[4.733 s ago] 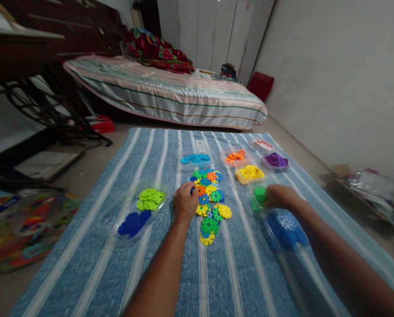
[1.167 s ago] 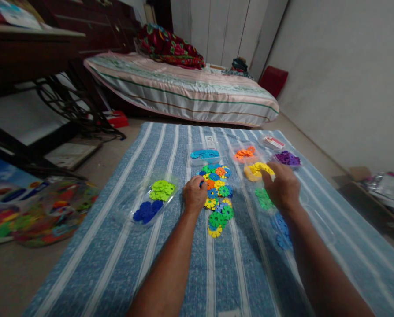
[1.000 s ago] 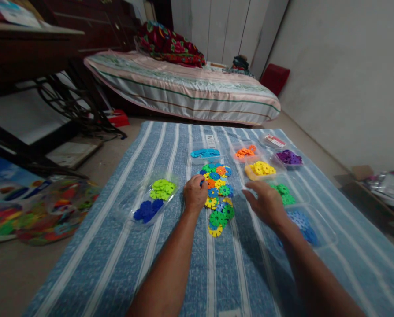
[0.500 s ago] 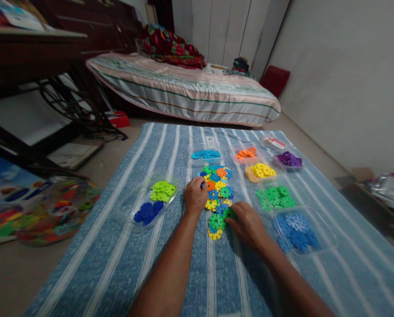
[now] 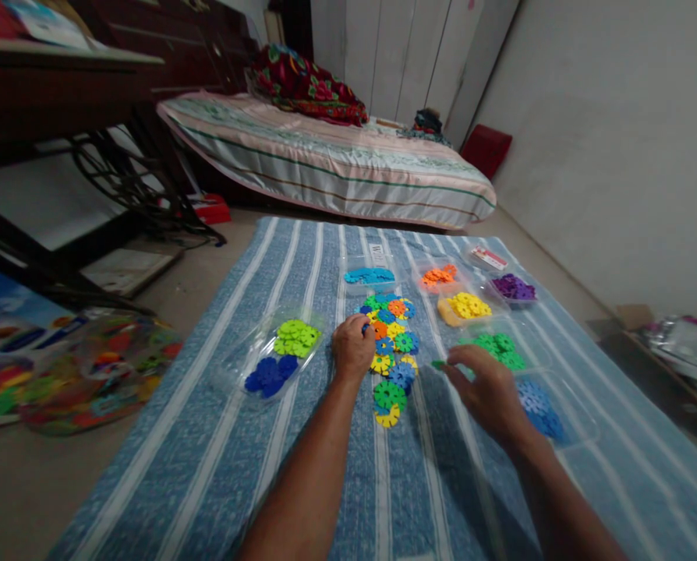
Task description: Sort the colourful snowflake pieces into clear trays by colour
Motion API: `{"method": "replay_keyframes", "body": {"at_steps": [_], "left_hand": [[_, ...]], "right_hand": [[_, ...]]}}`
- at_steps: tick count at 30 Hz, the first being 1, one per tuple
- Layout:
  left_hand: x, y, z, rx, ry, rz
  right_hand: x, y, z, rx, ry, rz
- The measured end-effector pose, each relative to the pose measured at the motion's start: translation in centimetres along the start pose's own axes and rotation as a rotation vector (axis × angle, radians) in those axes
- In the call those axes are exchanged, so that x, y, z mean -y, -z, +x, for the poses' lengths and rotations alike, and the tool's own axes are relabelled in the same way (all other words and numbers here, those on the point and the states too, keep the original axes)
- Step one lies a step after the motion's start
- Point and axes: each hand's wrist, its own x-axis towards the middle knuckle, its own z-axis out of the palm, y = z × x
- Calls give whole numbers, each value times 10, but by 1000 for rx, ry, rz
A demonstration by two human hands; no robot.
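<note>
Between the fingertips of my right hand [image 5: 486, 386] is a green notched plastic disc [image 5: 438, 364], held just right of the pile. My left hand [image 5: 353, 343] is closed at the pile's left side, with a bit of a dark blue disc [image 5: 365, 329] showing at its fingertips. The mixed pile of notched discs [image 5: 394, 351] lies in front of me in green, yellow, blue and orange. Right of it, past my right hand, are a tub of green discs [image 5: 500, 351] and a tub of blue discs [image 5: 539, 409], partly covered by the hand.
Left of the pile, a clear tub [image 5: 228, 382] holds lime and dark blue discs. Farther back are tubs of light blue [image 5: 369, 276], orange [image 5: 439, 274], yellow [image 5: 468, 305] and purple discs [image 5: 513, 287]. A striped cloth [image 5: 196, 444] covers the surface; a bed [image 5: 325, 167] stands beyond.
My right hand has moved right, away from the pile, carrying the green disc toward the green tub. My left hand stays at the pile's left side. The view has shifted slightly.
</note>
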Motion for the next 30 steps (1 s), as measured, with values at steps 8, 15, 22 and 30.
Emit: {"method": "replay_keyframes", "body": {"at_steps": [8, 15, 22, 30], "left_hand": [[0, 0, -1, 3, -11, 0], [1, -1, -1, -3, -7, 4], [1, 0, -1, 6, -11, 3], [2, 0, -1, 1, -7, 0]], "right_hand": [[-60, 38, 9, -168, -114, -504], [-35, 11, -5, -159, 42, -370], [26, -39, -24, 225, 155, -36], [39, -70, -20, 262, 107, -177]]}}
